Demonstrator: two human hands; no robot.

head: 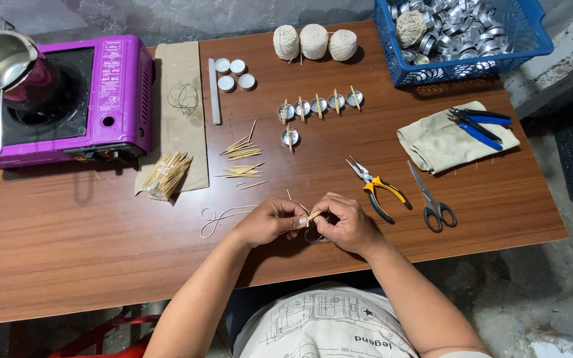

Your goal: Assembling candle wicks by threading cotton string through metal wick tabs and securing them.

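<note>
- Left hand (pixel 272 222) and right hand (pixel 346 224) together pinching a small wooden stick (pixel 314 215), over the counter's (pixel 67 252) near edge.
- Small metal cup (pixel 314 235) under the right fingers.
- Yellow-handled pliers (pixel 378 187) just right, scissors (pixel 431 199) beyond.

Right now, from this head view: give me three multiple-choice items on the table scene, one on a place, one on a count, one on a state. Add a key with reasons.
1. Where do the yellow-handled pliers lie?
A. in the blue plastic basket
B. on the brown table, left of the grey-handled scissors
C. on the purple stove

2. How many cream balls of string stand in the row at the table's far edge?
A. two
B. three
C. five

3. What are both hands doing?
A. resting flat
B. pinching a thin wooden stick between them
C. holding the scissors

Key: 1 B, the scissors lie just to their right. 2 B, three balls side by side. 3 B, left hand and right hand meet on the stick.
</note>
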